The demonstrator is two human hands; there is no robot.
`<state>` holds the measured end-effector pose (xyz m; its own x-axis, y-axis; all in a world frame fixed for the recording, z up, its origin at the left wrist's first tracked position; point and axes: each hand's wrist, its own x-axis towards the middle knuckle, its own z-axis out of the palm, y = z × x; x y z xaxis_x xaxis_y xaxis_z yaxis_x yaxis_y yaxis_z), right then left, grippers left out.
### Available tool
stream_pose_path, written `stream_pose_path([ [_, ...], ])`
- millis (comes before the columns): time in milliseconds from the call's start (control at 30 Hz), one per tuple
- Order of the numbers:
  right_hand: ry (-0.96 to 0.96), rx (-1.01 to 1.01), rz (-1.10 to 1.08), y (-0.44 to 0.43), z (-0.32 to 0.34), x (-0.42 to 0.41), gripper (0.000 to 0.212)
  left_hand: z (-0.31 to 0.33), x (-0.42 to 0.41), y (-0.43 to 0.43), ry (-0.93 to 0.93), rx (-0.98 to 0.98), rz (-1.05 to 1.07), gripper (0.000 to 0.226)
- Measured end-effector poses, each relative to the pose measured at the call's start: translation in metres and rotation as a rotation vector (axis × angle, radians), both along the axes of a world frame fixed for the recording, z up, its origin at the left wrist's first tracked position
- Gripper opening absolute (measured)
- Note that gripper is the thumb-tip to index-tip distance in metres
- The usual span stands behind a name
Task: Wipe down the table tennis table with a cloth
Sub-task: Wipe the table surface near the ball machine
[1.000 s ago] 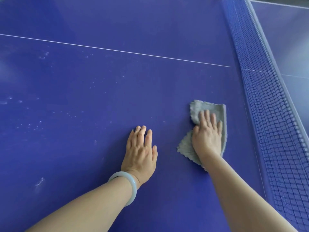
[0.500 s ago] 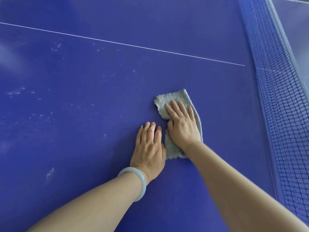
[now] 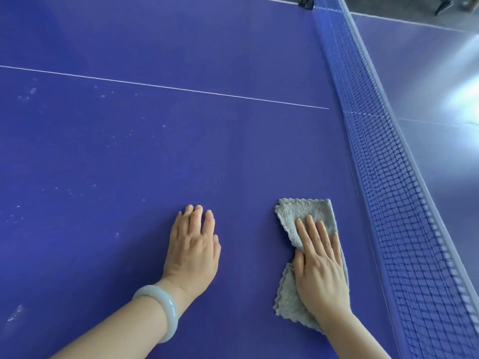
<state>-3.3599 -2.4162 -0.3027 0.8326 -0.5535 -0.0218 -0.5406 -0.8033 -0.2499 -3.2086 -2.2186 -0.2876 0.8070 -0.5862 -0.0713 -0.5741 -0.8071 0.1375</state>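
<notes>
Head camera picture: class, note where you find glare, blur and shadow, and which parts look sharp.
Head view: white glare washes out the table beyond the net, upper right. Head view: the net's near end smears into blur at the lower right edge. Head view: the cloth, left hand and right hand look sharp, casting only faint, soft shadows.

A dark grey floor (image 3: 404,7) is showing at the far top right, where some dark legs (image 3: 443,6) are standing.

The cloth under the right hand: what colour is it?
Grey, seen in the head view: the cloth lies flat beneath the right hand.
</notes>
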Motion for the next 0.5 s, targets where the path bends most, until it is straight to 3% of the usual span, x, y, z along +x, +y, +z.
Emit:
stream_pose_path([
  [100,0.025,-0.014,-0.193,-0.035,-0.006,0.035,0.059,0.007,0.017,-0.022,-0.092,0.032,-0.107,0.032],
  [233,0.076,-0.005,-0.286,-0.08,-0.008,0.081,0.059,0.0,0.047,-0.079,-0.076,0.024,-0.257,0.055],
  [500,0.08,-0.026,-0.24,-0.139,-0.007,0.12,0.061,-0.018,0.079,-0.131,-0.047,-0.031,-0.093,0.06],
])
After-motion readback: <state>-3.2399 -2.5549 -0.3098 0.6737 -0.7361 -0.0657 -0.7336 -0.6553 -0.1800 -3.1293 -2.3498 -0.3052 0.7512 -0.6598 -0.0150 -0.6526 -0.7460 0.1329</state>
